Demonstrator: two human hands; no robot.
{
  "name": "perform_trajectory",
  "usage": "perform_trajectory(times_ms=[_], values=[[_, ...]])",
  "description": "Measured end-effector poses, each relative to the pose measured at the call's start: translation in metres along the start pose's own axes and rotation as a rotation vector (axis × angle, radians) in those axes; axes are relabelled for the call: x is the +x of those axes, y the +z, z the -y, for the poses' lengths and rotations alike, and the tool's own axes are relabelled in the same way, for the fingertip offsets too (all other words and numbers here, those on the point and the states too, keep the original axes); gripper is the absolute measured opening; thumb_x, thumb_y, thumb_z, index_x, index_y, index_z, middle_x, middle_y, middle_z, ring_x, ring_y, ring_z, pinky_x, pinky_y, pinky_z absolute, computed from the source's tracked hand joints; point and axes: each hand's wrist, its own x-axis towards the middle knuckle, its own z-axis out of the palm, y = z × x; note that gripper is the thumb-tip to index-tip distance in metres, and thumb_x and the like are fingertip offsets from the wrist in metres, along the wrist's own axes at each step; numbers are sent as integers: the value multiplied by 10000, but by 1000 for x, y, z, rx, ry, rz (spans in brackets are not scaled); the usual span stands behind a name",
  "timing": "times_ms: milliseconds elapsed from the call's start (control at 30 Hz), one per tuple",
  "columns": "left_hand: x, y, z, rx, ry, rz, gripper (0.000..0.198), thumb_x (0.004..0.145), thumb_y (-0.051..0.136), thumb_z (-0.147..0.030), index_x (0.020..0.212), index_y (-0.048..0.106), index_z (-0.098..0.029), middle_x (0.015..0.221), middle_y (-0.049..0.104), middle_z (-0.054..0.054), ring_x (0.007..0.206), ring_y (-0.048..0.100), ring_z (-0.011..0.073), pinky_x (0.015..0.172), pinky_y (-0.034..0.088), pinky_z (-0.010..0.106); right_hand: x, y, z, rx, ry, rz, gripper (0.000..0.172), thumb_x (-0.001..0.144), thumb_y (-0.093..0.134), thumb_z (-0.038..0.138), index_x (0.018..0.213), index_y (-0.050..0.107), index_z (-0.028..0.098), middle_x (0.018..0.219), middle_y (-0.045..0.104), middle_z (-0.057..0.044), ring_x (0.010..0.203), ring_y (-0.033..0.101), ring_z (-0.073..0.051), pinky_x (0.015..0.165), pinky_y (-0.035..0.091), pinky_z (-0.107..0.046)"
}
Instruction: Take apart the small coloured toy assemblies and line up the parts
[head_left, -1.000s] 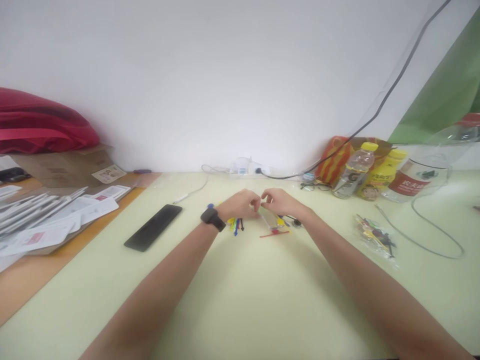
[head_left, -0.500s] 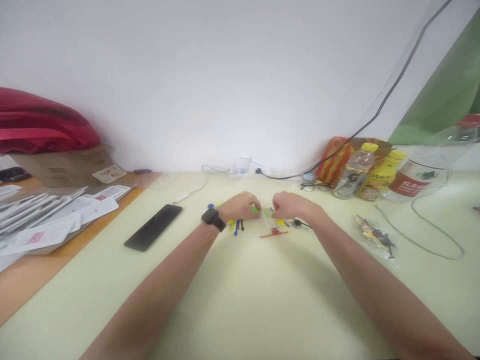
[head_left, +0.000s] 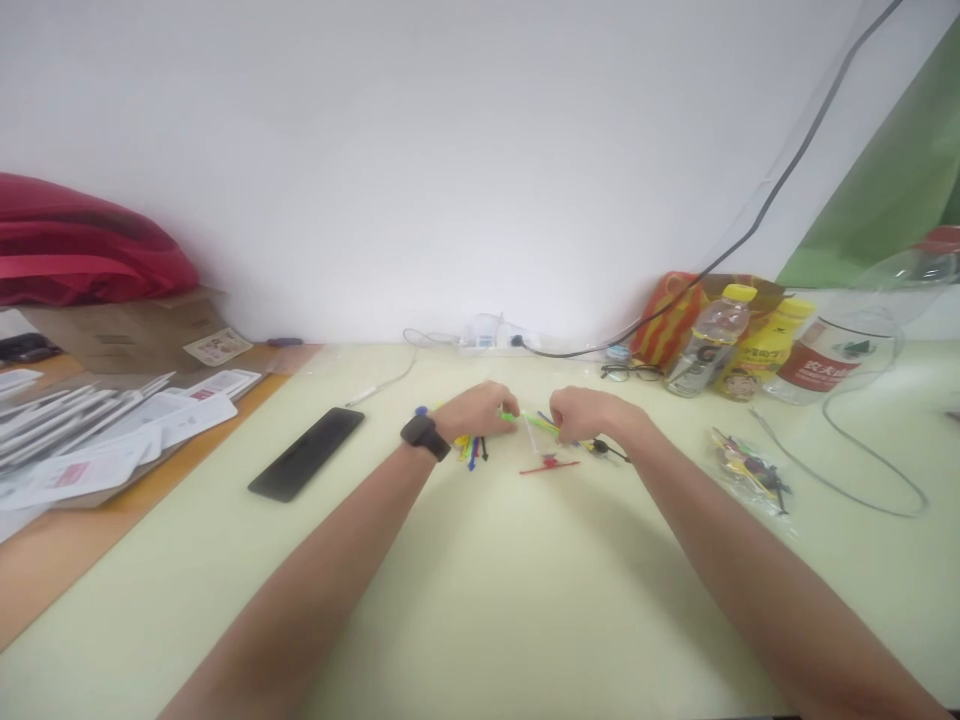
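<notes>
My left hand [head_left: 480, 410], with a black watch [head_left: 425, 437] on its wrist, has its fingers curled in a pinch at a bright green plastic piece [head_left: 509, 416]. My right hand [head_left: 589, 412] is closed, knuckles up, and its fingertips are hidden, so I cannot make out what it holds. Between the hands lie a white stick [head_left: 532, 437] and a thin green-yellow strip [head_left: 544, 426]. Nearer to me is a red stick piece [head_left: 550, 466]. Several blue, black and yellow arrow-tipped sticks [head_left: 472, 455] poke out below my left hand. A black disc-like piece [head_left: 599, 446] sits by my right hand.
A black phone [head_left: 307, 455] lies left of my hands. A clear bag of coloured pieces [head_left: 750, 472] and a grey cable [head_left: 877, 508] lie on the right. Behind stand bottles [head_left: 709, 345], glasses [head_left: 630, 373] and a power strip [head_left: 495, 340]. Papers [head_left: 150, 425] and a cardboard box [head_left: 120, 335] are left.
My right hand has shifted slightly right and toward me, now covering the yellow piece. More of the green-yellow strip shows between the hands. My left hand has barely moved.
</notes>
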Motion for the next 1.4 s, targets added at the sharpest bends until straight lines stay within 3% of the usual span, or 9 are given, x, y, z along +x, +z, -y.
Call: perform_trajectory(times_ms=[267,400,500,600,767,967,1067,1233,1400], values=[[2,8,4,-70,52,-45,174,835,730,-326,938,806,-209,952,782,57,904,688,230,809,493,328,-6,-12,-4,229,-44,-43,177,704,713,80,823,658,199,840,778,-64,688,697,-197,532,429,-258],[0,-3,5,-86,33,-195,244,827,763,-383,1002,792,-216,1024,781,54,928,684,227,839,511,342,-2,-13,-3,439,-56,-139,119,752,672,98,795,614,193,753,769,-61,681,720,-202,537,472,-253],[-3,-21,-4,-193,56,-317,220,900,688,-369,1033,768,-212,1069,774,46,918,688,191,822,535,322,5,-10,-2,756,-106,-223,72,801,648,120,817,614,182,798,779,-78,711,749,-202,638,571,-275],[-5,-35,-20,-378,135,-257,246,882,706,-291,1113,734,-209,1158,754,53,976,709,172,893,562,308,12,-7,-2,1036,-192,-282,52,820,638,125,818,621,175,808,774,-87,754,760,-202,733,613,-310],[-4,-36,-38,-493,181,-289,250,874,750,-353,1045,719,-173,1023,760,71,866,720,160,863,585,315,14,-2,1,1222,-273,-281,44,794,634,151,823,619,180,715,719,-47,674,699,-162,663,569,-275],[-4,-34,-32,-497,131,-289,198,880,730,-349,868,680,-159,891,755,64,834,730,175,781,574,300,17,3,5,1169,-247,-325,26,838,572,205,846,594,193,597,477,62,483,354,-74,456,259,-223],[-6,-33,-29,-444,84,-201,225,834,769,-368,809,676,-164,860,751,53,792,713,171,721,550,281,21,7,3,957,-140,-319,157,879,551,206,991,657,179,667,546,31,534,433,-101,488,309,-239],[-7,-13,-27,-250,81,-14,147,735,807,-293,743,721,-174,775,731,18,678,643,144,619,469,255,25,14,0,464,-102,-252,247,896,623,206,1130,684,153,1023,732,-90,817,636,-168,660,445,-246],[-8,-6,-26,-216,41,131,155,679,793,-204,832,783,-189,811,743,23,746,678,175,656,489,256,16,10,-3,324,-117,-192,154,822,695,225,960,714,160,986,736,-108,824,637,-210,655,417,-275]])
